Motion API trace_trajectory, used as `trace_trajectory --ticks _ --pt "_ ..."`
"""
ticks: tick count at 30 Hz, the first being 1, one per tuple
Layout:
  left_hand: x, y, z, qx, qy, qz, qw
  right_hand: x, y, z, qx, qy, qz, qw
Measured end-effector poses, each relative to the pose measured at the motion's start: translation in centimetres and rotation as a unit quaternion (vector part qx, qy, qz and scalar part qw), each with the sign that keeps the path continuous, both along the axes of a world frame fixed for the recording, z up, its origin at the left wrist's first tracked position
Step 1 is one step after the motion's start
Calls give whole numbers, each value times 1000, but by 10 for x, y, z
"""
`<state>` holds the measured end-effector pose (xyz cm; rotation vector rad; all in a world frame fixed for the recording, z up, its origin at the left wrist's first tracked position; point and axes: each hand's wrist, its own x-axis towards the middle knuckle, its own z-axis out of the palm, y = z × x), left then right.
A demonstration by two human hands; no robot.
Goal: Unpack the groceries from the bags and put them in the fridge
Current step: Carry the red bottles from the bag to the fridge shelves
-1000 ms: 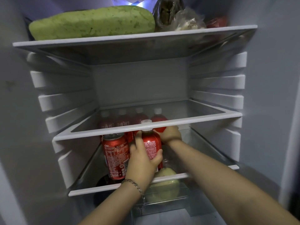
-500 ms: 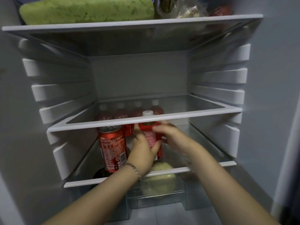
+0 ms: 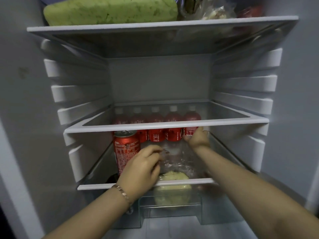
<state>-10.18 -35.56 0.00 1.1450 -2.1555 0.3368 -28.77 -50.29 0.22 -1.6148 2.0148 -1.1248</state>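
A row of several red bottles (image 3: 156, 134) with white caps stands at the back of the lower shelf (image 3: 189, 181), partly seen through the glass shelf above. My right hand (image 3: 198, 138) reaches deep in and grips the rightmost red bottle (image 3: 189, 130) at the end of that row. Nearer the front, my left hand (image 3: 141, 169) hovers beside a red cola can (image 3: 126, 149). Its fingers are loosely curled and hold nothing.
The middle glass shelf (image 3: 165, 125) is bare. On the top shelf (image 3: 155, 25) lie a long green melon (image 3: 110, 11) and bagged food (image 3: 212, 12). A pale green vegetable (image 3: 172, 188) lies in the clear drawer (image 3: 170, 211) below.
The bottle both hands held near the front now stands at the right end of the back row. My right hand went back with it; my left hand let go and drew back.
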Motion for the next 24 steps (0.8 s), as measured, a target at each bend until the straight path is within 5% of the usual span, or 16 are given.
trace_trajectory --ticks 5,9,16,24 --pt "23 3 -12 -141 -55 25 988 21 -14 3 -10 -22 -44 999" --pt "32 6 -22 -184 76 124 972 20 -13 0 2 -44 -47 998" --pt "17 16 -13 35 369 186 910 14 -7 4 36 24 -9 999" --pt "24 -33 2 119 380 287 871 34 22 -2 88 143 76 983"
